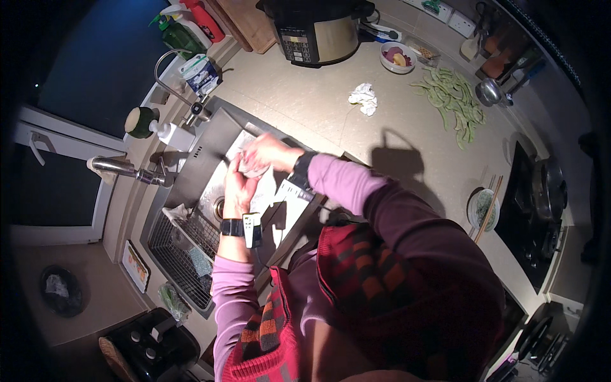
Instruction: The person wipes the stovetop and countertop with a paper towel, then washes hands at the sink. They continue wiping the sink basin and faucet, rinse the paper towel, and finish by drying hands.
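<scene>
Over the stainless-steel sink (184, 184), my left hand (240, 188) grips a pale, rounded, bowl-like object (253, 171), thumb along its near side. My right hand (271, 152) lies across the object's far side and hides much of it. Blur there conceals whether those fingers close on anything besides the object. Below my hands shows the sink's drain (219, 208). To their left, the chrome faucet (129, 171) points away from the basin.
A wire drying rack (179, 260) occupies the sink's near end. Green bean pods (451, 98) and a crumpled tissue (365, 99) lie on the counter (305, 90), below an electric pressure cooker (315, 36). At right, chopsticks (489, 210) rest across a bowl (474, 210) beside the black cooktop (518, 215).
</scene>
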Motion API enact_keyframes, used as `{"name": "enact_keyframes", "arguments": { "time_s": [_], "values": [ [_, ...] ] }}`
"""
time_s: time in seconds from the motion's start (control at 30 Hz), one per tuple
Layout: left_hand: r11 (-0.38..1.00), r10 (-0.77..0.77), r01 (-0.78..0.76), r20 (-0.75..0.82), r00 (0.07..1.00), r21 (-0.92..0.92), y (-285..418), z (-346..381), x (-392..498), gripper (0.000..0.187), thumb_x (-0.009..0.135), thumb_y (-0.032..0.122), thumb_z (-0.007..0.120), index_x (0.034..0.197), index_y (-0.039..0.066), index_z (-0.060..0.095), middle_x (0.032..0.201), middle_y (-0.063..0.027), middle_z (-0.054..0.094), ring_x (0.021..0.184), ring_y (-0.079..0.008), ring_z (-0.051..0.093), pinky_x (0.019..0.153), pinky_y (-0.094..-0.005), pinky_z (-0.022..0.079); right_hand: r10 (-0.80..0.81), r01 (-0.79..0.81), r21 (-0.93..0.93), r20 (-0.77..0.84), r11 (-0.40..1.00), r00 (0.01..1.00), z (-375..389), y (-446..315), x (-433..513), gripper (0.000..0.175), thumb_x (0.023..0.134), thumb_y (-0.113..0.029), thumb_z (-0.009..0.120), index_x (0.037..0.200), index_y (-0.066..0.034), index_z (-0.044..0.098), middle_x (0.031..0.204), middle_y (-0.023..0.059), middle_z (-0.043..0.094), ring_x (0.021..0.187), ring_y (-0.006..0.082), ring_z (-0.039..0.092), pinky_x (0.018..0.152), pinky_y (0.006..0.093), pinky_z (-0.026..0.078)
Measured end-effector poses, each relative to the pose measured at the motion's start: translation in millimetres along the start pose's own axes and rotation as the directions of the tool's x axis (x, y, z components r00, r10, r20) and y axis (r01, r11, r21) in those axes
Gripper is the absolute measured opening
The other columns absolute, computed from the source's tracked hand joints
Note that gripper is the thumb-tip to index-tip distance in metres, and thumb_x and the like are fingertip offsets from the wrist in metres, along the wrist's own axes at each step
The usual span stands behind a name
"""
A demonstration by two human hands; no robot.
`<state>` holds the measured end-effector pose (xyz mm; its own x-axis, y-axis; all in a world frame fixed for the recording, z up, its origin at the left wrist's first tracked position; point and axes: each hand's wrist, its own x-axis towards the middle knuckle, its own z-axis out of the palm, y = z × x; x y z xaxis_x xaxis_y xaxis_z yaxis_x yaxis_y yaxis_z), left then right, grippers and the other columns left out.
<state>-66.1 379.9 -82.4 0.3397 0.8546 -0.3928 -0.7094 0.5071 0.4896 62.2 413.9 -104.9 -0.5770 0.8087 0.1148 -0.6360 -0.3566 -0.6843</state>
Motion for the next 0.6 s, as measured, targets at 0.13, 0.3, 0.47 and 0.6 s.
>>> {"name": "enact_keyframes", "arguments": {
  "time_s": [0.13, 0.3, 0.47, 0.6],
  "values": [
    [0.997, 0.052, -0.055, -0.049, 0.997, -0.057, -5, 30, 16, 0.039, 0.087, 0.032, 0.039, 0.112, 0.003, 0.046, 0.115, -0.0143, 0.050, 0.108, -0.0304, 0.047, 0.093, -0.0483, 0.033, 0.034, -0.033, 0.008, -0.283, 0.999, 0.958, -26, -90, -63, 0.073, 0.083, -0.056, 0.030, 0.122, 0.0061, 0.032, 0.123, 0.0204, 0.038, 0.114, 0.0254, 0.038, 0.096, 0.0375, 0.028],
    [0.998, 0.043, -0.049, -0.119, 0.992, -0.042, -7, 56, 47, 0.050, 0.087, 0.041, 0.038, 0.117, 0.001, 0.037, 0.122, -0.0210, 0.040, 0.112, -0.0394, 0.039, 0.092, -0.0539, 0.031, -0.049, 0.044, 0.397, 0.004, 0.917, 0.999, -18, -138, -116, 0.097, 0.073, -0.072, 0.019, 0.132, 0.0044, 0.013, 0.138, 0.0197, 0.013, 0.130, 0.0262, 0.010, 0.104, 0.0400, 0.007],
    [0.999, 0.046, -0.046, -0.007, 0.999, -0.008, -28, 90, 86, 0.051, 0.087, 0.041, 0.038, 0.121, 0.004, 0.031, 0.127, -0.0208, 0.033, 0.115, -0.0401, 0.034, 0.091, -0.0570, 0.030, -0.125, 0.113, 0.382, 0.006, 0.917, 0.992, -19, -160, -140, 0.098, 0.072, -0.073, 0.019, 0.132, 0.0033, 0.011, 0.139, 0.0185, 0.011, 0.130, 0.0262, 0.008, 0.104, 0.0411, 0.004],
    [0.989, 0.129, -0.131, 0.043, 0.991, 0.062, -43, 115, 111, 0.064, 0.082, 0.050, 0.043, 0.124, 0.004, 0.029, 0.129, -0.0191, 0.032, 0.117, -0.0371, 0.034, 0.091, -0.0603, 0.024, -0.184, 0.191, 0.173, -0.059, 0.966, 0.981, -35, -170, -157, 0.081, 0.081, -0.061, 0.027, 0.131, 0.0013, 0.019, 0.136, 0.0171, 0.022, 0.126, 0.0249, 0.023, 0.102, 0.0392, 0.017]
  ]
}}
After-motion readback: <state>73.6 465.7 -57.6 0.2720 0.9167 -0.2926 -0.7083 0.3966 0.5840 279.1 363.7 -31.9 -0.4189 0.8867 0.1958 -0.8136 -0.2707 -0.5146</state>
